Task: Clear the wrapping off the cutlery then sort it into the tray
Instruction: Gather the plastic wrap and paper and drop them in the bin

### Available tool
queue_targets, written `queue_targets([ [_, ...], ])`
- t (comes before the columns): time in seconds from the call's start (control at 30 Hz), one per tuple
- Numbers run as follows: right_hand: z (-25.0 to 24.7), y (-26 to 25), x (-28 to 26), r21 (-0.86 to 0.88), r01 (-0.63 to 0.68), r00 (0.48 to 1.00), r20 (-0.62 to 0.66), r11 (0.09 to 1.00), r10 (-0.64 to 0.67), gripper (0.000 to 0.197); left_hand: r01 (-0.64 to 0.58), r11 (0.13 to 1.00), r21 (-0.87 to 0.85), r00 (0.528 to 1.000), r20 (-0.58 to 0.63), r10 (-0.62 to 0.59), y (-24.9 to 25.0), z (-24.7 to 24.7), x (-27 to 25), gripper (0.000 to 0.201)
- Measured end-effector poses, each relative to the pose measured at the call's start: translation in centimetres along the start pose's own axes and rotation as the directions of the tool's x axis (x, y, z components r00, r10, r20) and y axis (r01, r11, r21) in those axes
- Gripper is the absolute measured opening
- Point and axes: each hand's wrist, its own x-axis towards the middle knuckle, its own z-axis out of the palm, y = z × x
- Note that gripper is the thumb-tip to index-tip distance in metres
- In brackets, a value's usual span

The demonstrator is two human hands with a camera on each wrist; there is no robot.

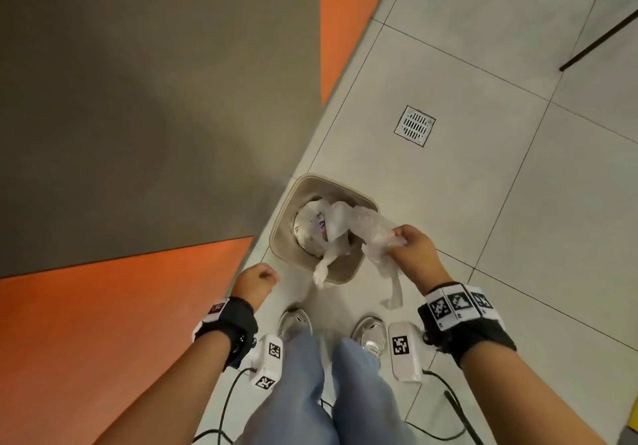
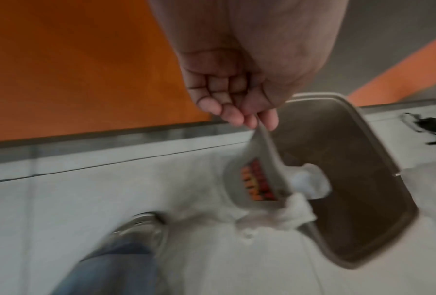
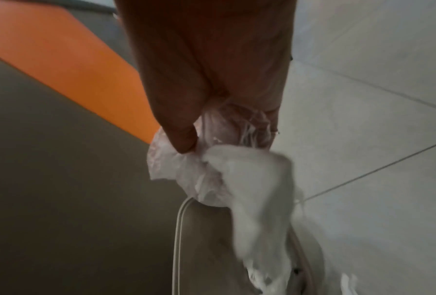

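Grey tiled floor [image 1: 483, 203] beside an orange wall [image 1: 86, 341]; right hand [image 1: 416, 247] fingers [image 3: 184, 139] clutch crumpled wrapping [image 1: 376, 234] above a bin [image 1: 283, 227]; left hand [image 1: 257, 280] fingers [image 2: 227, 111] loosely curled, seemingly empty.

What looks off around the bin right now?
A white wrapping strip hangs over the waste bin's near rim instead of lying inside. The right hand grips a crumpled wad of clear plastic wrapping above the bin's edge, a tail dangling outside it. No spill shows on the floor.

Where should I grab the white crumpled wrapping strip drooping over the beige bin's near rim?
Pinch the white crumpled wrapping strip at its loose end, from the near side: that end hangs free outside the beige bin, while its rest lies inside.
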Motion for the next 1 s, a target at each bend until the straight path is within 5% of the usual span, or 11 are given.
queue_targets([
  [0.2,9.4,-0.6,5.6,-0.255,0.079,0.986,0.159,0.964,-0.039,0.025,0.339,0.941,-0.013,0.932,0.143,-0.334,-12.3,-1.9,-1.5,0.024],
  [0.27,12.0,0.1,7.2,-0.560,0.183,0.902,0.423,0.808,0.089,0.069,0.462,0.886,-0.034,0.876,0.175,-0.450,-15.3,-2.9,-2.1,0.012],
  [0.33,13.3,0.8,8.6,-0.711,0.281,0.865,0.479,0.645,0.151,0.091,0.546,0.832,-0.094,0.829,0.206,-0.520,-17.3,-3.9,-2.5,0.008],
  [0.43,13.3,0.6,7.4,-0.572,0.258,0.938,0.342,0.779,-0.060,0.079,0.580,0.807,-0.113,0.809,0.197,-0.554,-19.1,-5.0,-3.0,0.018],
  [0.5,13.1,1.6,5.2,-0.382,0.275,0.959,0.045,0.882,-0.280,0.046,0.569,0.821,-0.050,0.817,0.150,-0.557,-19.9,-5.2,-3.1,0.019],
  [0.57,12.9,3.4,2.1,-0.277,0.265,0.944,-0.122,0.924,-0.307,0.008,0.564,0.826,0.005,0.819,0.124,-0.560,-19.8,-5.1,-3.5,0.017],
  [0.7,13.9,7.7,-0.5,-0.420,-0.020,0.998,0.049,0.907,0.045,0.047,0.529,0.848,0.019,0.842,0.113,-0.528,-18.3,-4.5,-3.8,0.017],
  [0.8,15.7,9.4,0.7,-0.503,-0.185,0.904,0.250,0.844,0.347,0.073,0.510,0.860,0.026,0.852,0.127,-0.509,-16.4,-3.9,-3.1,0.019],
  [0.87,16.4,8.9,1.5,-0.494,-0.170,0.862,0.344,0.852,0.372,0.068,0.482,0.876,0.015,0.868,0.126,-0.480,-15.1,-3.3,-2.1,0.020],
  [1.0,15.7,6.9,1.8,-0.137,-0.240,0.837,0.472,0.961,0.277,0.046,0.418,0.908,-0.044,0.903,0.127,-0.410,-14.2,-2.8,-0.7,0.018],
])
